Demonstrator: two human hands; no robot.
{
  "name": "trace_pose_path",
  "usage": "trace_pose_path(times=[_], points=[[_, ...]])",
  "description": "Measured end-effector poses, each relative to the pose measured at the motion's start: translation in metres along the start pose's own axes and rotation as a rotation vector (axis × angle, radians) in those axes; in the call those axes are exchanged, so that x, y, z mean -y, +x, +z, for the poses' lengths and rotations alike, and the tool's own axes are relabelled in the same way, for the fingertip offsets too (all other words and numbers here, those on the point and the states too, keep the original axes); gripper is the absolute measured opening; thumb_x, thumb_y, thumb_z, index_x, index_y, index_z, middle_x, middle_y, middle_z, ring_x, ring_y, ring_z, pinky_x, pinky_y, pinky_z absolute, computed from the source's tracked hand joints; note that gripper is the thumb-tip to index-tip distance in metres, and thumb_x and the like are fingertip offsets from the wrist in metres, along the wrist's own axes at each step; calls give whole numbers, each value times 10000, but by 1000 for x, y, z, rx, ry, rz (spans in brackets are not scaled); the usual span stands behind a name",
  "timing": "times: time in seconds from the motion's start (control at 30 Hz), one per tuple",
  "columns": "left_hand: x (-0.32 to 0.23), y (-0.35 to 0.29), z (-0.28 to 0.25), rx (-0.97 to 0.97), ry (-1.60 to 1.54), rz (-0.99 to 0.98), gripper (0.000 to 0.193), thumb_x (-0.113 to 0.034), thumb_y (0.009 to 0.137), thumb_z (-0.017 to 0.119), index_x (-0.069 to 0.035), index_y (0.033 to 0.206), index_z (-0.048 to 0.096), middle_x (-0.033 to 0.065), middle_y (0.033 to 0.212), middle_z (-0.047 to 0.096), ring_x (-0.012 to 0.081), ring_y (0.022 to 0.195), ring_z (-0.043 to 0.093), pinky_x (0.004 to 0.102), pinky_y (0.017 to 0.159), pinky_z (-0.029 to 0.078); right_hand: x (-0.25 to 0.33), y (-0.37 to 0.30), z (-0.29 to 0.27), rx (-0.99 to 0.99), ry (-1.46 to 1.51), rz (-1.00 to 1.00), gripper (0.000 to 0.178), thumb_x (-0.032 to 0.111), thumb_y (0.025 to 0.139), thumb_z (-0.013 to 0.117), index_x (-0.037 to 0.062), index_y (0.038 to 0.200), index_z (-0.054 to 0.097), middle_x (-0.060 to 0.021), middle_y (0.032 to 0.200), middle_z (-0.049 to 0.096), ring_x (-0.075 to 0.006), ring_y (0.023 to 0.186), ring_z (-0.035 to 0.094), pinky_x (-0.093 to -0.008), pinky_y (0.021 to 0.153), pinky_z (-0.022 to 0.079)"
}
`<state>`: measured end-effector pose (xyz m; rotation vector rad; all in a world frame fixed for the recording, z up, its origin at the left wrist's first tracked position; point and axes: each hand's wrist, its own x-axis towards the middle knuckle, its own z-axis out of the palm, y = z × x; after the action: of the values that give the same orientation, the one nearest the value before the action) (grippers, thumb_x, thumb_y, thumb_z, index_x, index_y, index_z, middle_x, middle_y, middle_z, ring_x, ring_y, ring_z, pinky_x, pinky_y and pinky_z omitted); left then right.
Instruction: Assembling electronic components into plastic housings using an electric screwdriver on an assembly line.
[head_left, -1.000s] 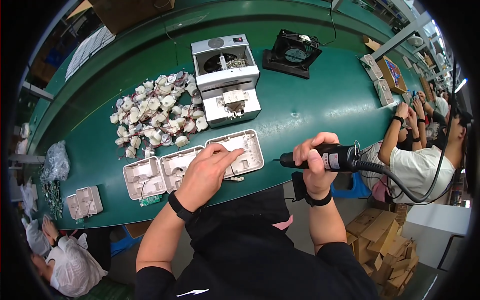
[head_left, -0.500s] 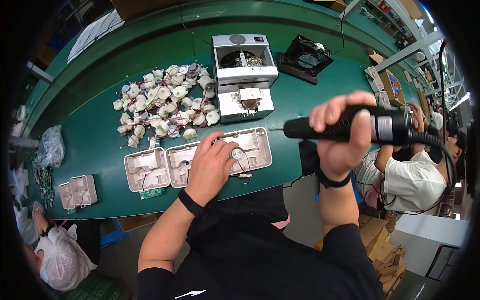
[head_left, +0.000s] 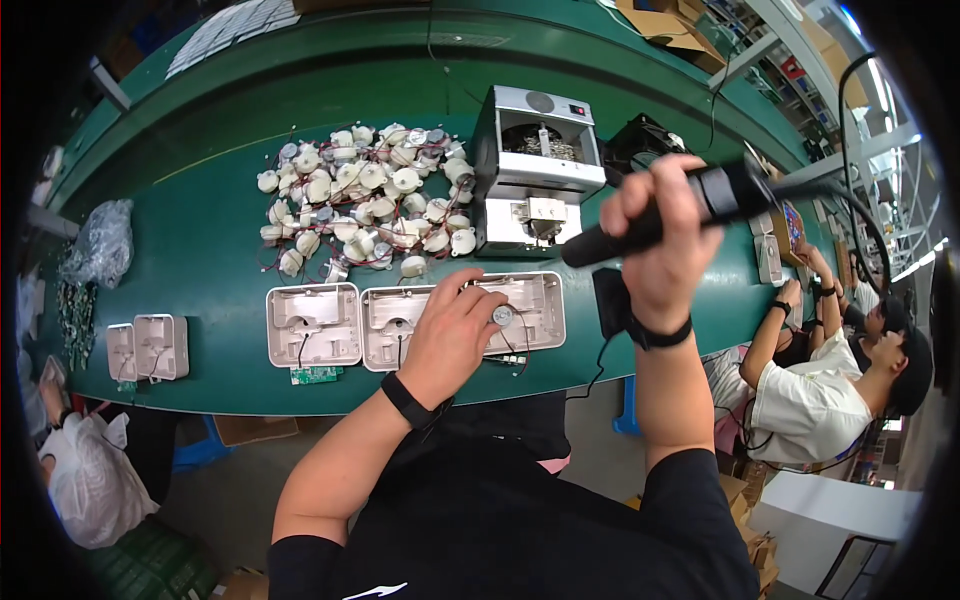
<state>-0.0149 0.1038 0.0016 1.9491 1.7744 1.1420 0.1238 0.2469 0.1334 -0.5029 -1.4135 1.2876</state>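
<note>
My left hand [head_left: 455, 338] reaches over a long off-white plastic housing [head_left: 545, 330]. Its fingers are bent, with thumb and fingertips closed at a small round silver-faced motor [head_left: 502, 315] in that housing. Held up at the right, my right hand [head_left: 668, 245] wraps round a black electric screwdriver [head_left: 625, 232] with a cord at its back end. The tool's front points left and down, above the table; its bit does not show clearly. Beside the long housing stands another open housing [head_left: 313, 345], with a green circuit board [head_left: 316, 375] at its near edge.
A heap of white round motors [head_left: 365, 200] with red wires lies behind the housings. Next to it stands a screw feeder [head_left: 540, 170] holding loose screws. Farther left are small housings [head_left: 160, 345], circuit boards [head_left: 76, 320] and a plastic bag [head_left: 100, 240]. A co-worker [head_left: 825, 370] sits at right.
The whole view has shifted, so the table things appear farther right. My right hand has tilted the screwdriver, its back end now higher. My left hand stays at the motor.
</note>
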Motion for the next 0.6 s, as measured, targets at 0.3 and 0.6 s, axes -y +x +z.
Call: trace_pose_path(times=[0.3, 0.6], points=[[2, 10, 8, -15, 13, 19, 330, -18, 740, 730, -41, 1055, 636, 95, 1005, 609, 311, 1187, 514, 421, 987, 437, 8, -66, -2, 129, 104, 13, 264, 191, 923, 595, 75, 1083, 420, -96, 744, 527, -174, 565, 491, -348, 591, 472], [0, 8, 8, -29, 10, 6, 353, -9, 722, 739, -44, 1059, 638, 93, 1008, 609, 309, 1189, 517, 423, 978, 445, -21, -69, -2, 119, 72, 37, 278, 162, 912, 595, 54, 1082, 403, -111, 746, 530, -182, 592, 498, -338, 611, 481]])
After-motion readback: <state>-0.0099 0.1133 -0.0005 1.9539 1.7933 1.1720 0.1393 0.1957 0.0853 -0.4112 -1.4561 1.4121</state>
